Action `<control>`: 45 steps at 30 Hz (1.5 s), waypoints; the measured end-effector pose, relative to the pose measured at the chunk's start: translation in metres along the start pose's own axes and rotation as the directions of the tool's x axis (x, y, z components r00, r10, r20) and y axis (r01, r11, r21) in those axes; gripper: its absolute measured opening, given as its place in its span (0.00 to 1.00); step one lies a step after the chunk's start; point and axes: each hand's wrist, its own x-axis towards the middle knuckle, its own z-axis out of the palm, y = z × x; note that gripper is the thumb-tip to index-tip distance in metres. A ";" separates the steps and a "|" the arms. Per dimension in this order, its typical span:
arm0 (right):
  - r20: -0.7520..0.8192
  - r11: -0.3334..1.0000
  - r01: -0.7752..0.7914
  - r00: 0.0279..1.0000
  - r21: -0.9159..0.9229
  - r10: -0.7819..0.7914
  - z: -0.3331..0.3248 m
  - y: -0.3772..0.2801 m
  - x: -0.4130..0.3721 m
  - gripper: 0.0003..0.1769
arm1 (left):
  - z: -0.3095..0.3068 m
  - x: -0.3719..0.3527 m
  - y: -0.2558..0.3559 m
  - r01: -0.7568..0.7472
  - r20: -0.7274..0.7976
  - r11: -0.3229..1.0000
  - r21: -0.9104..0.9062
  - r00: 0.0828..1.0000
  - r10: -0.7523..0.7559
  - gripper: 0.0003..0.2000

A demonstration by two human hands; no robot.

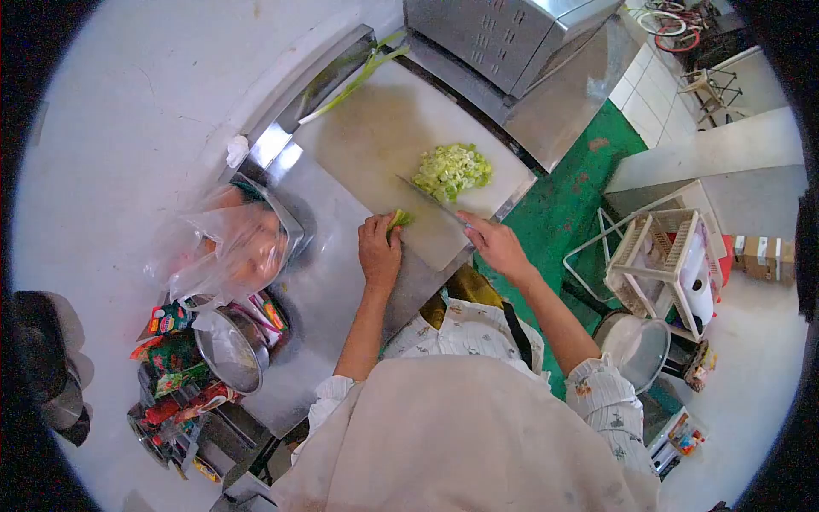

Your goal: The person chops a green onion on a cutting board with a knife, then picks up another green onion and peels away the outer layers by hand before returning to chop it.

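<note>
On the white cutting board [367, 128] lies a pile of chopped green vegetable [454, 171]. My right hand [499, 246] is closed around the handle of a knife [433, 198], whose blade points up and left beside the pile. Near the board's lower left edge, my left hand [380, 247] has its fingers closed on a short green vegetable piece [400, 220]. A few long green stalks [354, 84] lie across the board's upper left corner.
A plastic bag with orange-brown contents [247, 239] sits left on the metal counter [316, 316], above a metal bowl [230, 350] and colored packets. A steel appliance [486, 43] stands behind the board. A plastic rack [661, 260] is at right.
</note>
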 end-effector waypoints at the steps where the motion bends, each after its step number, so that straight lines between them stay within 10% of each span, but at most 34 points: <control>1: -0.024 1.000 0.024 0.999 0.009 -0.024 -0.003 0.002 0.002 0.21 | -0.001 0.000 0.002 0.008 0.011 1.000 0.005 1.000 -0.008 0.17; 18: -0.105 0.984 -0.040 0.993 0.174 0.059 -0.011 0.000 0.009 0.21 | -0.001 0.000 0.001 0.034 0.016 0.999 -0.010 0.999 -0.034 0.16; 26: 0.031 0.562 -0.211 0.950 0.800 0.311 -0.021 -0.016 0.006 0.21 | 0.002 0.000 0.000 -0.008 -0.015 1.000 0.026 1.000 0.008 0.16; 35: -0.017 0.935 -0.092 0.994 0.343 0.104 0.005 -0.030 0.001 0.22 | 0.000 0.000 0.001 -0.031 -0.017 0.999 0.008 0.999 0.031 0.16; 45: -0.087 0.997 -0.012 0.996 0.070 0.018 0.022 -0.028 0.013 0.22 | -0.001 0.001 0.003 0.014 0.002 1.000 -0.011 1.000 -0.014 0.16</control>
